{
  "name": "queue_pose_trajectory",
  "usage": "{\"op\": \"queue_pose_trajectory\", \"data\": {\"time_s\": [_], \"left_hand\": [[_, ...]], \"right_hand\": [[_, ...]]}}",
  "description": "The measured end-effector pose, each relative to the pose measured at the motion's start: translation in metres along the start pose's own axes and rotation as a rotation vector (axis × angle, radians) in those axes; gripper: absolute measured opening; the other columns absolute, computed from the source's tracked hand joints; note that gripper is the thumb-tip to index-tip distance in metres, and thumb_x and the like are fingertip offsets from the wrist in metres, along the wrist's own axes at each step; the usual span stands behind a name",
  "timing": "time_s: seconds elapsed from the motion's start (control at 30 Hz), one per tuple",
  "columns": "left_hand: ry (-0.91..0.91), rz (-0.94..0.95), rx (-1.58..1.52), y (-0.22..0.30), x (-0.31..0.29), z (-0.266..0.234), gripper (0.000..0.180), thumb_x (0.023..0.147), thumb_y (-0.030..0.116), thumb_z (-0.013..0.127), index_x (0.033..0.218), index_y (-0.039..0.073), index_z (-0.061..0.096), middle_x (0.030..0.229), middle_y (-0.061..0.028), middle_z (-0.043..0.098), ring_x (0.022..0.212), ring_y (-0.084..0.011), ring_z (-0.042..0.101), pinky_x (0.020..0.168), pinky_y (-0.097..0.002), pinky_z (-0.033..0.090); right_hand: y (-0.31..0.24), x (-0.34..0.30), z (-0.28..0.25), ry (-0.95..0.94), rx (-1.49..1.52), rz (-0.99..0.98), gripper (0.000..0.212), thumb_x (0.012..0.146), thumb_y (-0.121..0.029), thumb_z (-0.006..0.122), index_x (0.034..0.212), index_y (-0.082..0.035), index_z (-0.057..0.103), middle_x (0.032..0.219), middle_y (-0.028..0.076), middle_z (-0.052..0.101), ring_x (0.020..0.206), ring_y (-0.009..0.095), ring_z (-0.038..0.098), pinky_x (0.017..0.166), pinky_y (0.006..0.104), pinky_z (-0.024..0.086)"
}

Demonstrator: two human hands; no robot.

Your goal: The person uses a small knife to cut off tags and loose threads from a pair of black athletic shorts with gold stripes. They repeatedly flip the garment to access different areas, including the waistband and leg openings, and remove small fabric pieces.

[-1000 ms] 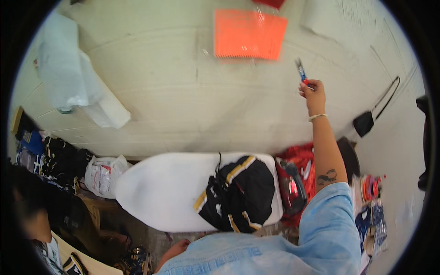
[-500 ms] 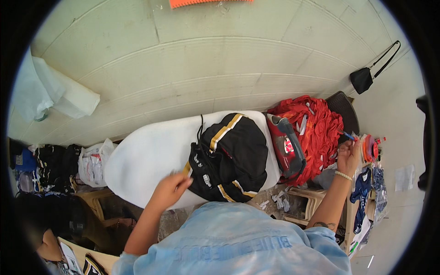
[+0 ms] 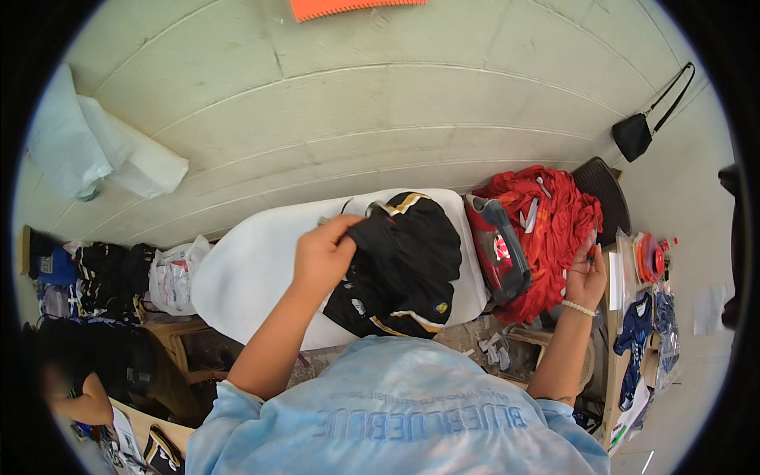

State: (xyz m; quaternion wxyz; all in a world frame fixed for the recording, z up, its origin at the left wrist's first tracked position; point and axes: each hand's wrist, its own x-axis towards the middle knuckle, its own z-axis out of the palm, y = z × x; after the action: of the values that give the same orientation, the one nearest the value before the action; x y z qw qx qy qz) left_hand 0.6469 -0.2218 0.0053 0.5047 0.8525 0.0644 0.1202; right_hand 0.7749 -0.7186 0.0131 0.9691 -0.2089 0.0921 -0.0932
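Black shorts (image 3: pixel 419 261) with gold and white stripes lie bunched on the white ironing board (image 3: pixel 245 269). My left hand (image 3: pixel 323 255) pinches their waistband edge and lifts it off the board. To the right, my right hand (image 3: pixel 586 277) is raised palm up beside the red clothes, away from the shorts. Its fingers are partly curled around a small, slim, blue tool (image 3: pixel 592 256), mostly hidden, whose exact kind I cannot make out. A red and grey iron (image 3: pixel 499 249) rests on its side or heel at the board's right end.
Red clothes (image 3: pixel 546 222) are heaped beyond the iron. At the right a shelf (image 3: pixel 609 348) holds tape rolls (image 3: pixel 651 257) and a navy garment (image 3: pixel 633 324). Bagged clothes (image 3: pixel 174 277) sit past the board's left tip. Another person (image 3: pixel 95 364) is at lower left.
My left hand has moved up and right, taking hold of the shorts' waistband and lifting it. My right hand has come down and slightly left, away from the tape rolls, with the blue tool.
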Motion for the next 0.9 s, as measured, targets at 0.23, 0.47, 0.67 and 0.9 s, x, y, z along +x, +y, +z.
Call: {"op": "queue_pose_trajectory", "data": {"time_s": [0.23,0.47,0.67,0.9], "left_hand": [[-0.005,-0.177,-1.006,0.037,-0.027,-0.040,0.069,0.088,-0.003,0.054,0.154,0.003,0.035,0.135,-0.0117,0.062,0.124,-0.0227,0.060,0.106,-0.0403,0.048],[-0.149,0.055,-1.224,0.074,-0.041,-0.054,0.102,0.081,-0.001,0.053,0.167,0.018,0.002,0.155,-0.0203,0.039,0.147,-0.0368,0.038,0.114,-0.0558,0.038],[-0.041,0.171,-1.279,0.091,-0.056,-0.059,0.106,0.080,0.000,0.055,0.167,0.020,-0.002,0.159,-0.0178,0.031,0.151,-0.0379,0.029,0.116,-0.0573,0.035],[-0.030,-0.329,-0.848,0.031,-0.084,-0.109,0.070,0.094,0.007,0.058,0.159,0.010,0.030,0.134,-0.0153,0.059,0.122,-0.0277,0.063,0.104,-0.0442,0.052]], "right_hand": [[0.116,-0.051,0.048,-0.442,-0.355,0.292,0.029,0.099,-0.003,0.064,0.126,-0.010,0.059,0.105,0.002,0.066,0.100,0.016,0.066,0.099,0.0385,0.053],[0.221,-0.125,0.093,-0.618,-0.989,0.500,0.031,0.099,-0.028,0.073,0.082,-0.011,0.054,0.074,-0.002,0.055,0.064,0.009,0.054,0.061,0.0264,0.046],[0.247,-0.184,0.106,-1.149,-1.506,-0.364,0.032,0.085,-0.023,0.083,0.101,-0.005,0.062,0.094,0.007,0.060,0.081,0.022,0.065,0.067,0.0359,0.053],[0.227,-0.134,0.098,-0.973,-1.614,-0.375,0.019,0.091,-0.015,0.076,0.100,0.000,0.069,0.091,0.016,0.067,0.081,0.027,0.067,0.073,0.0370,0.053]]}}
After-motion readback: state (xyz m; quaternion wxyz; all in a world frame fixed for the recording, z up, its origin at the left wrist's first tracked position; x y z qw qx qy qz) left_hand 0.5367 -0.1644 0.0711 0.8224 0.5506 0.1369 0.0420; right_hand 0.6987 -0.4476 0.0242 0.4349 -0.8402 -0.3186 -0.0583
